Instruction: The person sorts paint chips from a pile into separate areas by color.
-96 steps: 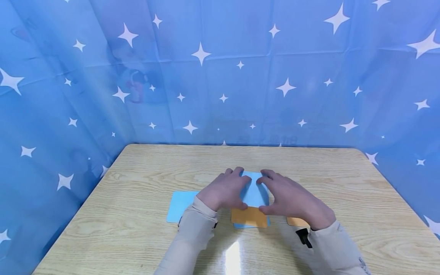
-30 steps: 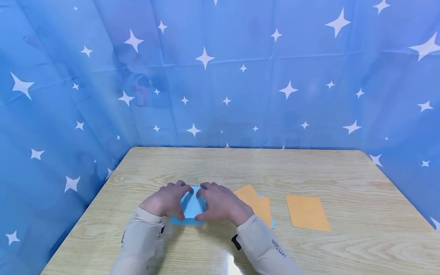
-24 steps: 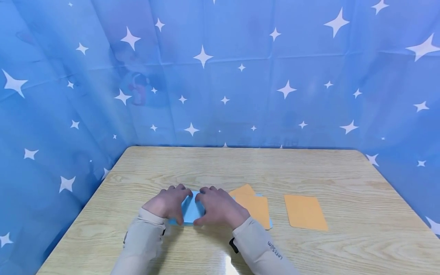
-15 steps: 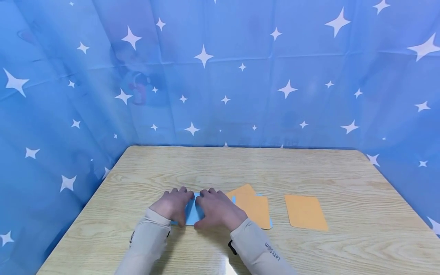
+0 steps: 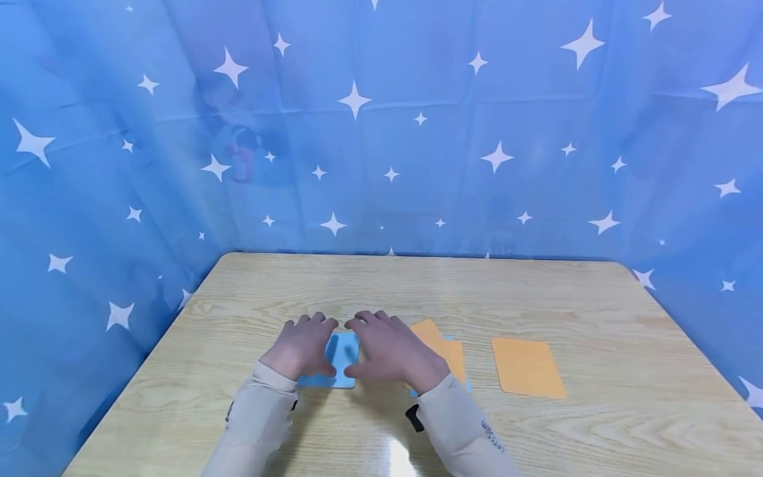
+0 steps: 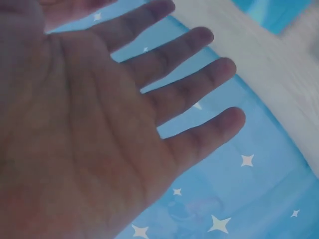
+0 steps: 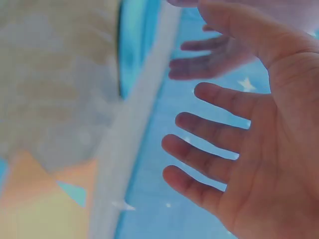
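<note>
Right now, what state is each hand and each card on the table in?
left hand: open, fingers straight, above the table
right hand: open, fingers spread
blue card: lying flat between the hands
orange cards: overlapped, askew, atop a blue one
single orange card: flat, alone, untouched

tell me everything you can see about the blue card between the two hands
The blue card is a thin, light-blue rectangle with rounded corners, looking like plain card or plastic with no visible print. It lies flat on the wooden table, left of a pile of orange cards. The left hand covers its left edge and the right hand its right edge; both have straight, spread fingers. Whether they actually touch it cannot be told.
</note>
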`<action>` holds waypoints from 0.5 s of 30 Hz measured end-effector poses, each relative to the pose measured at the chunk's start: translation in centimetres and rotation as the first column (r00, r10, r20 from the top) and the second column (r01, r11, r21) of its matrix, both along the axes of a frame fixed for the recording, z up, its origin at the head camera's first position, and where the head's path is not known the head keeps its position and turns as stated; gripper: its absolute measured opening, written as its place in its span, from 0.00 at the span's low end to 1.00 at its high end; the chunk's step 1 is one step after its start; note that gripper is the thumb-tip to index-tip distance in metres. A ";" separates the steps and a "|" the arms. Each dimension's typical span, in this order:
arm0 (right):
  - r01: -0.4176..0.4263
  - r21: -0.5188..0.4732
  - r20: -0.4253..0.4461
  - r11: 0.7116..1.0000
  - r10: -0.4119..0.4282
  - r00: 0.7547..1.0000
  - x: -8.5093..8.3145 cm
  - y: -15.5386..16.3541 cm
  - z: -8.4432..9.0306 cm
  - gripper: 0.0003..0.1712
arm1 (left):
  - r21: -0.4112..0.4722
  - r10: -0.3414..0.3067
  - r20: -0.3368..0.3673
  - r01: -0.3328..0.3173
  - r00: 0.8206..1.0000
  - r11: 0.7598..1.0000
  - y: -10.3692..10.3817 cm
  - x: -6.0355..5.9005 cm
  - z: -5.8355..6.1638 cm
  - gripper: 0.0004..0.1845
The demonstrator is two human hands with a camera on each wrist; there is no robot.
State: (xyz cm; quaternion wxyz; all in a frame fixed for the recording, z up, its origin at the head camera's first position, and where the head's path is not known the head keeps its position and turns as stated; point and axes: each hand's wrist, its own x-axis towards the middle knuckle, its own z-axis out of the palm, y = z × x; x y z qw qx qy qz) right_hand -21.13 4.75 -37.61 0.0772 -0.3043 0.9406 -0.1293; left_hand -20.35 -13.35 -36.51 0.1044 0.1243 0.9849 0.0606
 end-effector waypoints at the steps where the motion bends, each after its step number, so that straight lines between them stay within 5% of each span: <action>1: 0.013 -0.013 0.006 1.000 -0.013 1.000 0.0 0.5 0.4 0.41 | 0.009 -0.004 -0.014 0.004 1.000 1.000 0.2 0.0 0.2 0.43; 15: 0.076 -0.139 -0.096 0.987 -0.090 0.991 1.4 7.0 3.9 0.42 | 0.112 -0.065 -0.145 0.082 0.987 0.990 3.4 0.6 4.1 0.45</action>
